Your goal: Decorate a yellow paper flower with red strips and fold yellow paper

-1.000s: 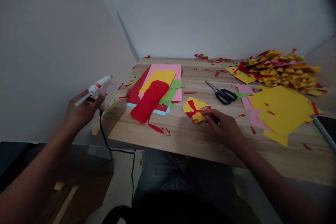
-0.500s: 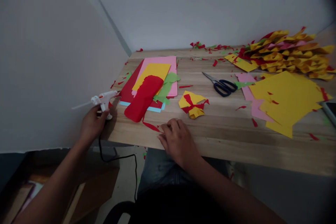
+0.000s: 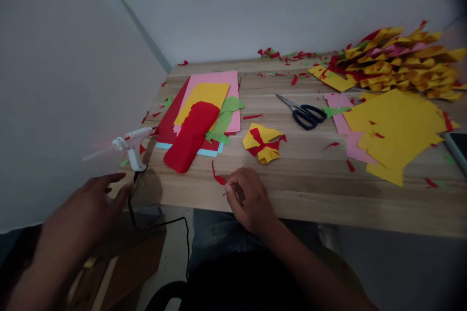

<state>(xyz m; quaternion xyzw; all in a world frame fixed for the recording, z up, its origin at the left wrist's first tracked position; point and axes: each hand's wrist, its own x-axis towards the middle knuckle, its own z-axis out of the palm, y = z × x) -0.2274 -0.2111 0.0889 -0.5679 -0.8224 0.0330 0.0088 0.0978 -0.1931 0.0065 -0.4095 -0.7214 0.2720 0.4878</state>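
My right hand (image 3: 248, 199) pinches a thin curled red paper strip (image 3: 219, 179) near the front edge of the pale wooden table (image 3: 321, 194). My left hand (image 3: 85, 209), thumb and fingers apart, near white plastic glue gun (image 3: 134, 146) by the front-left corner.

Free: we are counting a bare band along the tabletop's (image 3: 321, 199) near edge, right of the right hand (image 3: 251, 200), which is pinching a red strip (image 3: 219, 179). Free: we are finding a lane between paper stack (image 3: 207, 96) and scissors (image 3: 298, 106), one red sliver (image 3: 253, 116) lying in it, a yellow-and-red paper piece (image 3: 261, 145) blocking its near end. In the way: we are listing the glue gun (image 3: 135, 155) at the near left corner, its cord (image 3: 160, 223) dropping over the edge; the ruffled pile (image 3: 401, 65), far right corner.
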